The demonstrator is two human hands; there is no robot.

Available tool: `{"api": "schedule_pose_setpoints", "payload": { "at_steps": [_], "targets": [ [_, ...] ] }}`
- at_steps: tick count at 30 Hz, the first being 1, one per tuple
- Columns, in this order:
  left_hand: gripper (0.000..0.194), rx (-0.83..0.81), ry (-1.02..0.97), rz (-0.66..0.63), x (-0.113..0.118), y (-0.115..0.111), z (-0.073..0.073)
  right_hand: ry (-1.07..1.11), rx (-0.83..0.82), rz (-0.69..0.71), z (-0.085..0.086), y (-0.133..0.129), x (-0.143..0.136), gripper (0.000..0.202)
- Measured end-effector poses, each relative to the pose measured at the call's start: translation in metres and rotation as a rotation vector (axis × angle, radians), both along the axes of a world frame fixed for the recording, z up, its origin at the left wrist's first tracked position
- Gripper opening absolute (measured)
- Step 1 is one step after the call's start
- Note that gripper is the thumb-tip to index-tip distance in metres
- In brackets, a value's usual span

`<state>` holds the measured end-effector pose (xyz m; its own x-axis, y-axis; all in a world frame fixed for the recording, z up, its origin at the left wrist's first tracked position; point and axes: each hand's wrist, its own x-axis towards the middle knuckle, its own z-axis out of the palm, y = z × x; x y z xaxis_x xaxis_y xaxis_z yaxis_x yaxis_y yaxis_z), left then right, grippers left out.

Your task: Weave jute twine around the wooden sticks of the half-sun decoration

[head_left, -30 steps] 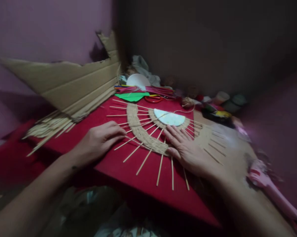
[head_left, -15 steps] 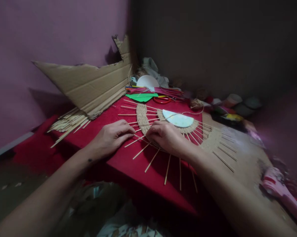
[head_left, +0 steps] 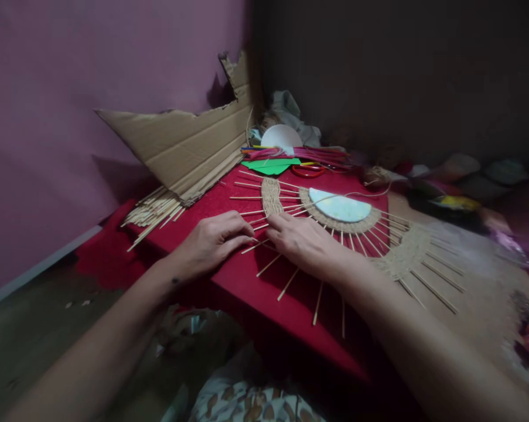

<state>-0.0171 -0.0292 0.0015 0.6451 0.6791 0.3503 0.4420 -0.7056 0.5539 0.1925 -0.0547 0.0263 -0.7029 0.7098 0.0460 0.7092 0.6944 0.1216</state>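
Left hand (head_left: 224, 235): curled at the near-left edge of the fan, thumb and forefinger together at the tips; too small to tell whether anything is pinched between.
Right hand (head_left: 306, 243): laid over the lower part of the fan, fingers bunched side by side at the outer band; fingertips partly hidden, so cannot tell if clamped.
Outer band of woven tan cord (head_left: 272, 196): curved across the sticks, partly covered by the right hand.
Thin pale wooden sticks (head_left: 245, 198): spread like rays, forming the fan with the band.
Pale blue-white half-disc (head_left: 340, 205): at the fan's center, edged by an inner ring of woven tan cord (head_left: 306, 203).
Red cloth (head_left: 246, 281): under the fan's left and middle.
Green flat sheet (head_left: 270, 166): beyond the fan, beside red-handled scissors (head_left: 308, 171).
Bundle of pink strips (head_left: 326, 156): behind both, near a white rounded disc (head_left: 282, 136).
Large brown cardboard piece (head_left: 185, 146): tilted up at left, above a pile of pale sticks (head_left: 152, 212).
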Motion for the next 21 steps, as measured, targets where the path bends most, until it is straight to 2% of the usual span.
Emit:
{"api": "schedule_pose_setpoints", "payload": {
  "at_steps": [5,9,17,21],
  "targets": [
    [0.017,0.064,0.039,-0.051,-0.009,-0.010,0.006,0.026,-0.013,-0.027,-0.006,0.004,0.001,0.027],
    [0.021,0.161,0.149,-0.045,-0.019,-0.016,0.007,0.040,0.003,-0.030,-0.007,0.004,0.004,0.023],
    [0.025,0.209,0.252,-0.052,-0.029,-0.010,0.004,0.069,0.068,-0.010,-0.007,0.002,0.007,0.024],
    [0.025,0.357,0.329,0.011,-0.025,-0.009,0.008,0.087,0.101,0.002,-0.006,0.002,0.009,0.026]
  ]
}}
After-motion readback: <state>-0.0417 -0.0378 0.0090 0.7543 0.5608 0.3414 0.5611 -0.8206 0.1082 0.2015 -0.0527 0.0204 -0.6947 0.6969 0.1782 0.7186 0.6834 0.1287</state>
